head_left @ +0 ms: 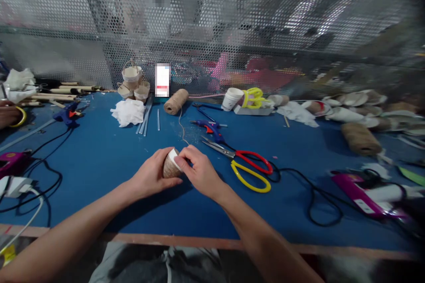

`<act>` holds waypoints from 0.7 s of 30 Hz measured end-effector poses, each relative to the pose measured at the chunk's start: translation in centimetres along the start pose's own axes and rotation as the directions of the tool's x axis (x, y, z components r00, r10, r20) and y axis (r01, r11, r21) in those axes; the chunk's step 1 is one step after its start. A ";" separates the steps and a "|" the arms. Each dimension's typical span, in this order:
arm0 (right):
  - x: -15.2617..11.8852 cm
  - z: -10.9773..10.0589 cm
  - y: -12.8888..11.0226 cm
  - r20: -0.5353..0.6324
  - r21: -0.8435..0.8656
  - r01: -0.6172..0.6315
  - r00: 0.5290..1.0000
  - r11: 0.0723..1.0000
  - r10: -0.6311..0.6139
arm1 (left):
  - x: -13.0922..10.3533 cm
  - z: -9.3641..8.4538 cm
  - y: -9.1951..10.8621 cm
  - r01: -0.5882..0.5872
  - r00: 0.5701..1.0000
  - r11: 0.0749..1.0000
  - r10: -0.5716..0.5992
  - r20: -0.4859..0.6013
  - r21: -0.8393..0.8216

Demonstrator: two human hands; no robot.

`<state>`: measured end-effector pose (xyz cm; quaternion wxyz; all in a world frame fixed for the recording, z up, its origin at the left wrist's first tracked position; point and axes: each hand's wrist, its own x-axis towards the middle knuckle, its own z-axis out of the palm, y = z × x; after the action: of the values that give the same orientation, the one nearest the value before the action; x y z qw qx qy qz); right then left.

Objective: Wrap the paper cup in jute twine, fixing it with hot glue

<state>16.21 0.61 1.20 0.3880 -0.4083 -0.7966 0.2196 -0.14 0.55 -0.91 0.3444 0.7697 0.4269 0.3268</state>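
Over a blue tabletop point(133, 212), the left hand point(154, 170) clasps a small, round white cup point(171, 164) and the right hand point(201, 170) grips its edge, brown fibrous twine point(169, 170) covering much of the visible side, a white end band left bare.

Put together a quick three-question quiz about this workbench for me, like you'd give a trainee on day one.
1. True or false: the scissors have one red handle and one yellow handle.

2. What is the left hand holding?
A) a glue gun
B) a twine-wrapped cup
C) a crumpled white cloth

3. Follow the loose twine strand away from the right hand. Where does it lead?

Key:
1. True.
2. B.
3. To the twine spool lying on its side toward the mesh panel.
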 end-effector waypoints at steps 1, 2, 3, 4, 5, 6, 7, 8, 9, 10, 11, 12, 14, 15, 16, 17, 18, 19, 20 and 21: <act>0.0 -0.1 0.1 -0.001 0.007 -0.008 1.000 1.000 0.008 | 0.0 0.0 0.0 -0.001 1.000 1.000 0.001 -0.003 -0.011; 0.0 -0.2 0.2 -0.010 0.011 -0.020 1.000 1.000 0.020 | 0.0 0.0 0.1 0.004 1.000 1.000 -0.004 -0.002 -0.027; 0.0 -0.4 0.3 -0.028 0.016 -0.037 0.999 0.999 0.037 | 0.0 0.0 0.2 0.017 1.000 0.999 -0.017 0.003 -0.050; 0.1 -0.6 0.4 -0.054 0.023 -0.056 0.997 0.998 0.057 | 0.0 0.1 0.2 0.041 0.999 0.996 -0.040 0.014 -0.085; 0.1 -0.8 0.6 -0.084 0.031 -0.073 0.994 0.997 0.076 | 0.0 0.1 0.3 0.078 0.997 0.987 -0.075 0.031 -0.137; 0.2 -1.1 0.6 -0.113 0.039 -0.086 0.990 0.996 0.090 | 0.1 0.1 0.4 0.130 0.991 0.970 -0.120 0.060 -0.208; 0.2 -1.2 0.7 -0.133 0.048 -0.091 0.986 0.995 0.096 | 0.1 0.1 0.5 0.186 0.982 0.939 -0.165 0.097 -0.289; 0.2 -1.3 0.7 -0.144 0.054 -0.088 0.985 0.995 0.095 | 0.1 0.1 0.6 0.238 0.970 0.898 -0.201 0.137 -0.370; 0.2 -1.3 0.6 -0.143 0.057 -0.080 0.986 0.995 0.087 | 0.2 0.1 0.7 0.278 0.960 0.854 -0.225 0.169 -0.439; 0.1 -1.2 0.5 -0.131 0.056 -0.067 0.989 0.996 0.074 | 0.2 0.2 0.8 0.303 0.952 0.819 -0.236 0.195 -0.487; 0.0 -1.1 0.4 -0.109 0.053 -0.054 0.992 0.997 0.060 | 0.2 0.2 0.8 0.316 0.948 0.799 -0.239 0.211 -0.512; 0.0 -0.9 0.3 -0.085 0.054 -0.048 0.995 0.997 0.052 | 0.2 0.2 0.9 0.322 0.945 0.791 -0.241 0.219 -0.520; -0.2 -0.7 0.2 -0.050 0.065 -0.057 0.997 0.996 0.060 | 0.2 0.3 1.1 0.342 0.938 0.786 -0.256 0.234 -0.515; -0.2 -0.7 0.2 -0.045 0.074 -0.068 0.996 0.995 0.072 | 0.2 0.2 1.3 0.355 0.933 0.778 -0.264 0.244 -0.518; -0.2 -0.8 0.3 -0.051 0.084 -0.082 0.995 0.993 0.086 | 0.2 0.2 1.4 0.366 0.929 0.767 -0.269 0.253 -0.527; -0.2 -1.0 0.4 -0.065 0.092 -0.092 0.993 0.991 0.099 | 0.2 0.1 1.5 0.372 0.927 0.755 -0.272 0.258 -0.541; -0.1 -1.2 0.5 -0.079 0.096 -0.097 0.991 0.991 0.105 | 0.2 0.0 1.6 0.375 0.926 0.742 -0.273 0.262 -0.556; 0.0 -1.4 0.5 -0.088 0.097 -0.097 0.991 0.991 0.105 | 0.2 -0.1 1.6 0.379 0.925 0.728 -0.274 0.264 -0.571; 0.0 -1.5 0.5 -0.089 0.097 -0.093 0.991 0.991 0.102 | 0.2 -0.1 1.6 0.382 0.924 0.716 -0.275 0.266 -0.585; 0.1 -1.6 0.5 -0.084 0.094 -0.088 0.992 0.992 0.095 | 0.2 -0.2 1.5 0.386 0.922 0.704 -0.276 0.271 -0.596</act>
<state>17.71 1.00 1.86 0.4302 -0.4358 -0.7484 0.2547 0.44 0.16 0.46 0.6717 0.5403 0.3920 0.3213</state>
